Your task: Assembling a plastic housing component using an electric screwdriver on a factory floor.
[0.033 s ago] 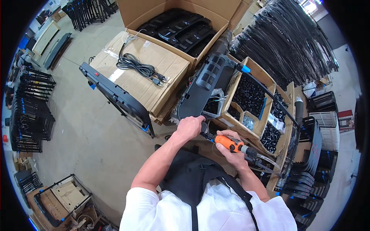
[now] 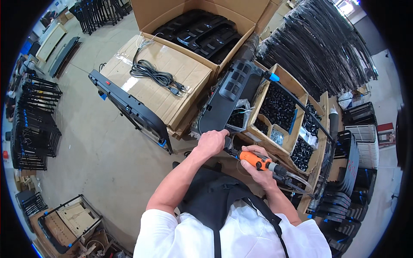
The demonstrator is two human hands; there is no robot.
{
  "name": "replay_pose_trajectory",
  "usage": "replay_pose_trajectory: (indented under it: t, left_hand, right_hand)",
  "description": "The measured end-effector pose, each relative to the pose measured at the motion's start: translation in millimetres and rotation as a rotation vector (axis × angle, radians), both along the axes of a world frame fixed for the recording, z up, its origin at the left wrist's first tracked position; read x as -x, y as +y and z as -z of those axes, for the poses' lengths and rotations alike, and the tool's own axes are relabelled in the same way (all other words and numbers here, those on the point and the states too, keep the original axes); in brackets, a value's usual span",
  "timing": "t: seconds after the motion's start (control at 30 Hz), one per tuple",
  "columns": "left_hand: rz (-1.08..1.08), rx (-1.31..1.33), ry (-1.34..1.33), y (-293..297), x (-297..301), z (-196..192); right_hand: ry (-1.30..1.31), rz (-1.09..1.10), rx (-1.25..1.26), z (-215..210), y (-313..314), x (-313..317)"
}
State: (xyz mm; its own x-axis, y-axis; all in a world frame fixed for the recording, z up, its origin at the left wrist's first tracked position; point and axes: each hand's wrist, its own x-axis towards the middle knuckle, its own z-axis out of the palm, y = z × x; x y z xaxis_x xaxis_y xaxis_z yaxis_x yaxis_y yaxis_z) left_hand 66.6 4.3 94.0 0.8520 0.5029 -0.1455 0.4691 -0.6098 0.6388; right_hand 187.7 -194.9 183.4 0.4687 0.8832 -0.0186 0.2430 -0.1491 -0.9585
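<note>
My left hand (image 2: pixel 211 142) grips the lower end of a long black plastic panel (image 2: pixel 228 94) with vent slots, which leans up against the cardboard boxes. My right hand (image 2: pixel 260 170) holds an orange power screwdriver (image 2: pixel 254 160). Its tip points left, at the panel's lower edge right beside my left hand. A clear hose (image 2: pixel 297 178) trails from the tool's rear toward the right. A dark apron covers my chest below the hands.
A divided cardboard box (image 2: pixel 297 86) of small black parts stands just beyond the hands. A coiled black cable (image 2: pixel 155 75) lies on a closed carton, and a black frame (image 2: pixel 129 109) leans on it. Wrapped black rods (image 2: pixel 314 47) lie at upper right. Stacked frames (image 2: pixel 34 124) stand left.
</note>
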Motion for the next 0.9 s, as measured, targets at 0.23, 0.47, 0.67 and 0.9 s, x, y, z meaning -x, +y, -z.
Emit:
replay_pose_trajectory:
  t: [0.23,0.47,0.67,0.9]
  left_hand:
    - [0.027,0.020,-0.003,2.9,-0.3,-4.7]
    - [-0.269,0.665,-0.222,6.0,11.8,1.2]
    - [-0.680,1.266,-0.591,-20.7,45.7,5.1]
    - [-0.858,1.531,-0.719,-61.6,60.5,15.8]
  right_hand:
    - [-0.110,-0.079,0.036,1.1,15.4,2.2]
    - [-0.207,-0.206,0.095,-11.4,39.0,4.2]
    - [-0.192,-0.265,0.075,-6.9,39.9,-0.7]
    - [-0.171,-0.269,0.124,-7.6,44.8,-1.1]
